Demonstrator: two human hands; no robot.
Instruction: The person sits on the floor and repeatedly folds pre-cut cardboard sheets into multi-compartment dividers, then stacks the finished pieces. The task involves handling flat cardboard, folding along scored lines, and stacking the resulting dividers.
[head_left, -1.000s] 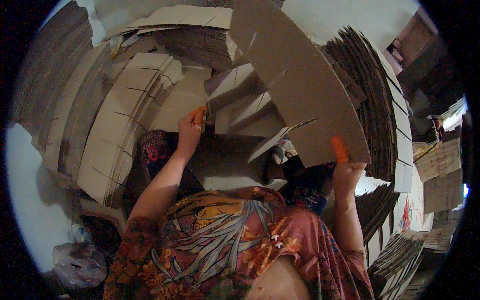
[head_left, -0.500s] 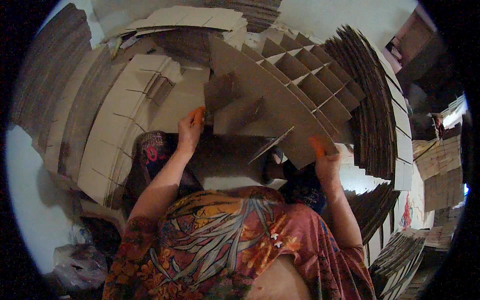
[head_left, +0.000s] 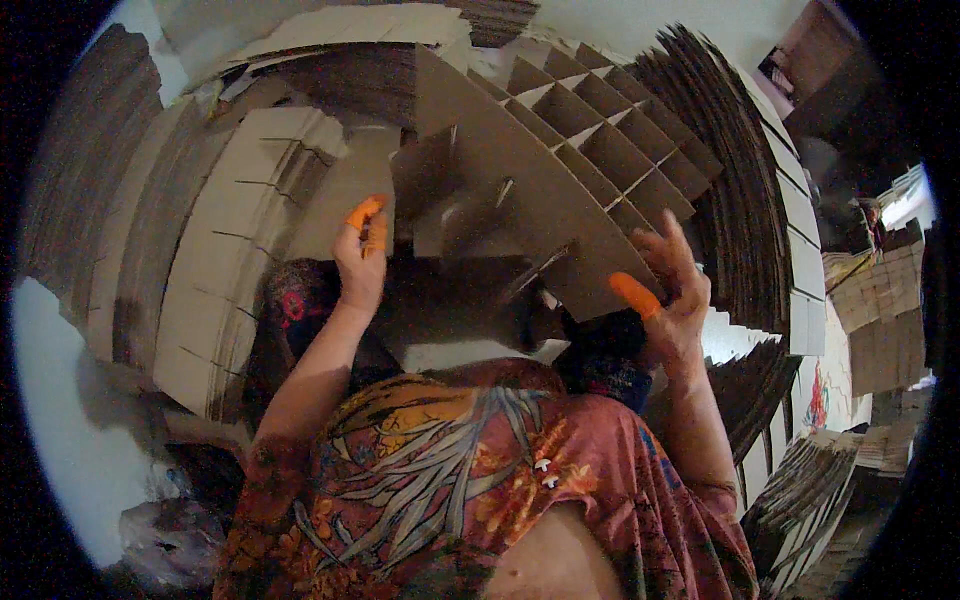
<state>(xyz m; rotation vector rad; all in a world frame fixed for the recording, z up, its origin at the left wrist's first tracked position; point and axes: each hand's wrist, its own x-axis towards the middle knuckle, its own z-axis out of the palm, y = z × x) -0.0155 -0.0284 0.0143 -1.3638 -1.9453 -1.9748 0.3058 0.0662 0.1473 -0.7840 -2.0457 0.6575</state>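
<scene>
Pale-walled room: slotted cardboard between two hands

Surroundings: light wall (head_left: 60, 390); one pale stack (head_left: 235, 200) of slotted sheets at left, one dense stack (head_left: 712, 180) seen edge-on at right.

Panel: one large brown cardboard panel (head_left: 500, 150), slanting in front of the person, between the two hands. Short crosspieces (head_left: 424, 172) show along it, some apparently set in its slots.

Grid: one cardboard grid (head_left: 612, 155) of cells, beyond the panel's far edge; whether the two are joined cannot be told.

Left hand (head_left: 362, 250): orange-covered fingertips, digits drawn loosely together just beside the panel's left end; contact cannot be told.

Right hand (head_left: 678, 290): orange-covered thumb; grip apart, fingers spread, at the panel's lower right; no pinch on the board is seen.

Handling notes, by judgement: each slot is best squared to its partner before pressure is applied. Pressure belongs close beside the slot, as thin board would likely crease if pushed at a free corner. One hand steadying each end should limit twisting. The tilted crosspiece near the lower edge merits a check for full seating.
</scene>
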